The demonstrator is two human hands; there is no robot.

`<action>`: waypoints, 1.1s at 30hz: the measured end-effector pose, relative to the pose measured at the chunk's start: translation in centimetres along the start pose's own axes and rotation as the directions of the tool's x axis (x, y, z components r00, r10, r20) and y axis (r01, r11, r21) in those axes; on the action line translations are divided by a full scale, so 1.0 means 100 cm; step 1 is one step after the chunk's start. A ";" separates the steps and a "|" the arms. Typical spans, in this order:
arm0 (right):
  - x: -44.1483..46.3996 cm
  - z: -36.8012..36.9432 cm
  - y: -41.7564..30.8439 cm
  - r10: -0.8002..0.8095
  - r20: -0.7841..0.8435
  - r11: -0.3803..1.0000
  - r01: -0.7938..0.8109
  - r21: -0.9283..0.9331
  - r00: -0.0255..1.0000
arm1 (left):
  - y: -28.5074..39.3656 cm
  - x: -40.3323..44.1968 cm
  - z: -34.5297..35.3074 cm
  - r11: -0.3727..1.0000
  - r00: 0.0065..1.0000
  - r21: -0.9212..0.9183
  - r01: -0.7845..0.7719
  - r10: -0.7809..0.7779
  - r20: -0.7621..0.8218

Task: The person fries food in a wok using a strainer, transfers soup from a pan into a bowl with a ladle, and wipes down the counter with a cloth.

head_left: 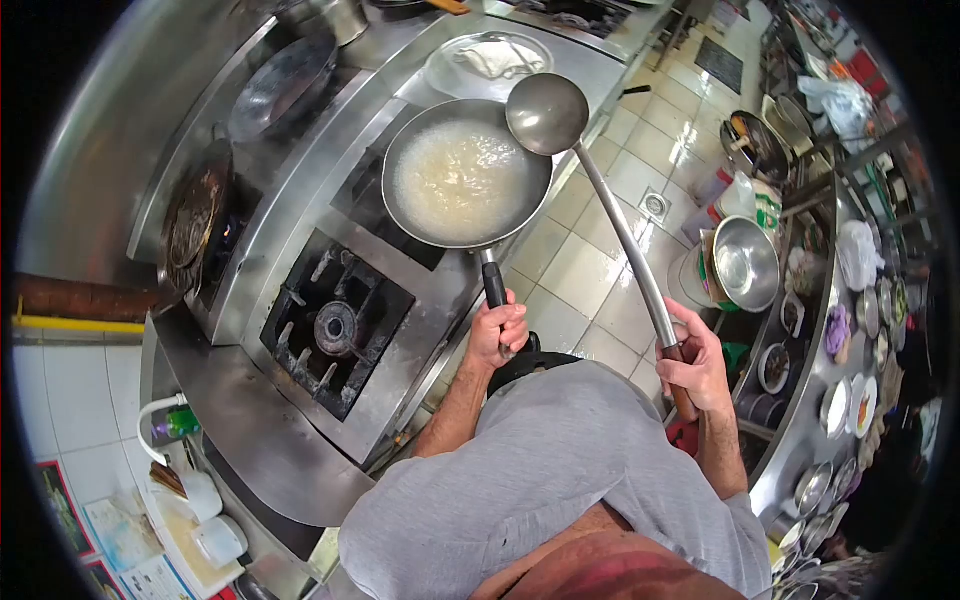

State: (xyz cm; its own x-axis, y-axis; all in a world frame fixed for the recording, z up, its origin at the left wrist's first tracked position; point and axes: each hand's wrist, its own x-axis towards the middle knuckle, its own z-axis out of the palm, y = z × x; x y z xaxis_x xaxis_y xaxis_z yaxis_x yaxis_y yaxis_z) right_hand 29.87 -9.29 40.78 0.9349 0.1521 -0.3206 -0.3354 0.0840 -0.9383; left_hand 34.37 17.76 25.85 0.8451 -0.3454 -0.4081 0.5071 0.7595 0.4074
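My left hand (pixel 497 331) is closed around the black handle of a frying pan (pixel 528 190). In the pan is a pale, bubbling liquid (pixel 460 178). The pan is over the far part of the steel stove, above a burner it partly hides. My right hand (pixel 695 358) grips a long steel ladle (pixel 625 232) near its brown wooden end. The ladle's round bowl overlaps the pan's right rim from above; whether they touch I cannot tell. No food shows on the side of the bowl facing me.
A burner (pixel 336 328) sits left of my left hand. Behind the pan is a plate with a white cloth (pixel 500 57). Dark woks (pixel 285 88) stand at the back left. To my right are a tiled floor (pixel 580 270), a steel bowl (pixel 747 264) and a counter with several dishes.
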 end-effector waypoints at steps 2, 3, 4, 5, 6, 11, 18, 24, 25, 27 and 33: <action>-0.018 -0.008 0.003 0.021 -0.029 0.999 -0.022 -0.033 0.999 | -0.012 -0.011 0.011 0.999 0.999 0.023 0.027 -0.027 0.026; -0.029 -0.013 0.004 0.017 -0.050 1.000 -0.018 -0.020 0.999 | -0.019 -0.015 0.015 0.998 0.998 0.038 0.046 -0.047 0.034; -0.041 -0.017 0.006 0.022 -0.066 0.999 -0.024 -0.031 0.998 | -0.026 -0.019 0.020 0.997 0.997 0.053 0.060 -0.062 0.038; -0.053 -0.023 0.008 0.027 -0.082 0.999 -0.030 -0.041 0.996 | -0.035 -0.023 0.023 0.995 0.996 0.068 0.073 -0.076 0.042; -0.067 -0.028 0.010 0.021 -0.092 0.998 -0.027 -0.055 0.995 | -0.045 -0.026 0.024 0.994 0.993 0.064 0.093 -0.098 0.067; -0.142 -0.060 0.032 0.004 -0.194 0.996 -0.021 -0.085 0.981 | -0.094 -0.048 0.041 0.965 0.968 0.163 0.204 -0.224 0.116; -0.252 -0.096 0.068 -0.056 -0.360 0.998 0.047 -0.034 0.931 | -0.174 -0.075 0.060 0.896 0.892 0.274 0.349 -0.407 0.196; -0.326 -0.104 0.086 -0.007 -0.527 0.999 0.025 0.027 0.850 | -0.227 -0.083 0.085 0.810 0.811 0.374 0.452 -0.548 0.206; -0.335 -0.104 0.088 -0.003 -0.548 0.999 0.026 0.035 0.836 | -0.233 -0.082 0.090 0.796 0.790 0.388 0.465 -0.570 0.224; -0.351 -0.105 0.093 0.015 -0.608 0.999 0.008 0.035 0.794 | -0.243 -0.082 0.102 0.752 0.758 0.434 0.496 -0.619 0.206; -0.376 -0.102 0.101 0.034 -0.725 0.999 0.006 0.053 0.687 | -0.260 -0.062 0.126 0.587 0.639 0.602 0.542 -0.753 0.157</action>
State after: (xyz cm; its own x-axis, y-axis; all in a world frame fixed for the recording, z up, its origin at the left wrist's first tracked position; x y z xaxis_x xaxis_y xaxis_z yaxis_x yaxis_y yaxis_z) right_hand -7.54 -24.15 42.02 0.7152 -0.6070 -0.3465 -0.3351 0.1374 -0.9321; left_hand 18.09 -6.81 28.09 0.1853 -0.8792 -0.4390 0.8576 -0.0734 0.5091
